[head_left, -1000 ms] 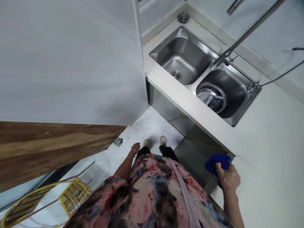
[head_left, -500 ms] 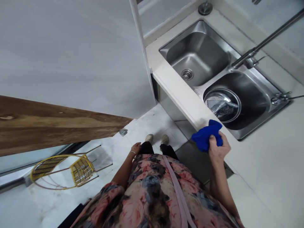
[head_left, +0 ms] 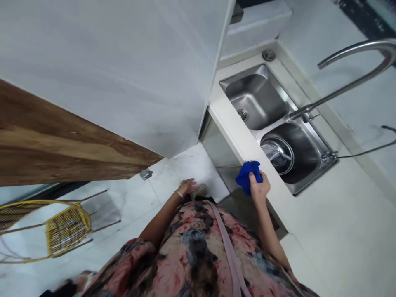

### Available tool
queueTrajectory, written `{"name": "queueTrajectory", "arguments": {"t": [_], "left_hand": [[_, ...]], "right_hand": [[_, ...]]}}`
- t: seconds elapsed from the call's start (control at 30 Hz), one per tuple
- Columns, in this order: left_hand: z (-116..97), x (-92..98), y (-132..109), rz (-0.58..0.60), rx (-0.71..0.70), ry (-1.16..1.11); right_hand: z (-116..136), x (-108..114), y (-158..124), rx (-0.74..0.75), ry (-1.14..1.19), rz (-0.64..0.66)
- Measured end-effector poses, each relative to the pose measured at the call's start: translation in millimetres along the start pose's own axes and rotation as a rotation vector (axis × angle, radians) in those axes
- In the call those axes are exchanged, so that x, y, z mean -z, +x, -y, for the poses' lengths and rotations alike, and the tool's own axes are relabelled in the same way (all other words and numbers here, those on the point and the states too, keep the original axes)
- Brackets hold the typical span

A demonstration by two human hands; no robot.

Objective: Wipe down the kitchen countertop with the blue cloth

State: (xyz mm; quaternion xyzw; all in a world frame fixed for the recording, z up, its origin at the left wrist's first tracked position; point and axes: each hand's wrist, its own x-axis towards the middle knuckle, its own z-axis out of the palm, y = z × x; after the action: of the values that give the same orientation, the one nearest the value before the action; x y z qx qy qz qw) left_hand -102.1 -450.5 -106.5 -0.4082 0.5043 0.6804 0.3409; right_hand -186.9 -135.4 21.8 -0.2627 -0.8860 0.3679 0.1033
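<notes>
While our right hand [head_left: 259,187] bends up from the elbow, it grips a crumpled blue cloth [head_left: 246,177] in a closed fist, just beside the front edge of the white countertop [head_left: 239,138]; the cloth hides the inside of the grip. Our left hand [head_left: 187,186] hangs low, open and empty, above a shoe [head_left: 201,189] partly hidden by our floral garment [head_left: 192,243].

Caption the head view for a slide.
Right hand grips a blue cloth at the counter edge beside a stainless double sink.
</notes>
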Motion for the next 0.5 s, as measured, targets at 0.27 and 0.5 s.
{"name": "queueTrajectory", "arguments": {"t": [0.27,0.5], "left_hand": [[-39.6,-86.5,-14.7,0.392,-0.069,-0.353],[-33.9,-52.2,-41.7,0.371,-0.129,-0.274]], "right_hand": [[50.5,-69.0,-88.7,0.359,0.147,0.597],[42.6,-56.0,-85.9,0.548,0.158,0.858]]}}
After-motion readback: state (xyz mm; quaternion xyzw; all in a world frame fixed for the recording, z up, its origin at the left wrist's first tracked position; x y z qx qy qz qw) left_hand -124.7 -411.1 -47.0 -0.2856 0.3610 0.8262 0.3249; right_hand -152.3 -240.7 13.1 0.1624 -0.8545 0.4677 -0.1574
